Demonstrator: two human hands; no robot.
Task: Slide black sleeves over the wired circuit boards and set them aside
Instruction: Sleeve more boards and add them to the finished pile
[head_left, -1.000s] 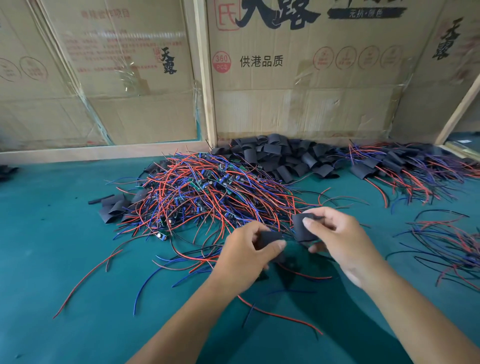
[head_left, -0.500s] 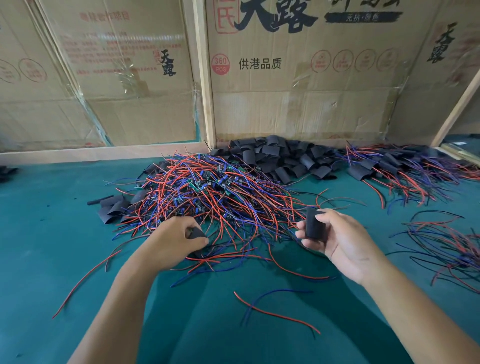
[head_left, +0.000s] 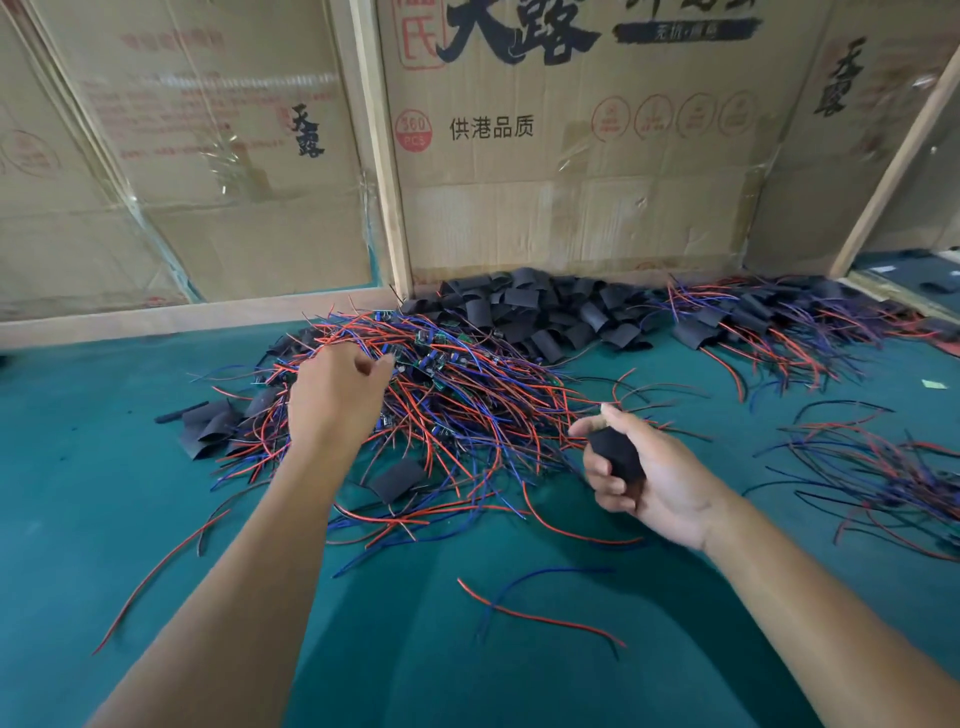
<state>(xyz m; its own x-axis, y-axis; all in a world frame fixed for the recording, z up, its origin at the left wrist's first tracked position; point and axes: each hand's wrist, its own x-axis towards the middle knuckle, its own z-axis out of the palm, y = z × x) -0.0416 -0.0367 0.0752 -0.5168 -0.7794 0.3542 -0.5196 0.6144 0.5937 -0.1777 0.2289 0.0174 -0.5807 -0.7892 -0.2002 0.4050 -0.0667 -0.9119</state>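
A big tangle of wired circuit boards (head_left: 447, 395) with red and blue leads lies in the middle of the green table. My left hand (head_left: 332, 395) reaches into its far left part, thumb and fingers loosely curled and slightly apart over the wires, with nothing clearly gripped. My right hand (head_left: 654, 483) hovers at the pile's right edge and grips a black sleeve (head_left: 615, 457) between thumb and fingers. One sleeved piece (head_left: 397, 480) lies on the near edge of the tangle. A heap of loose black sleeves (head_left: 535, 312) sits behind it against the cardboard.
Sleeved boards with wires are piled at the back right (head_left: 779, 322). More loose wires lie at the right edge (head_left: 872, 467) and a stray red and blue pair (head_left: 535, 608) lies near me. Flat sleeves (head_left: 208, 426) lie left of the tangle. Cardboard walls (head_left: 571, 208) close off the back.
My hands came apart. The left hand carried a sleeved piece left, let it go on the pile's near edge and moved up into the tangle. The right hand keeps its sleeve.
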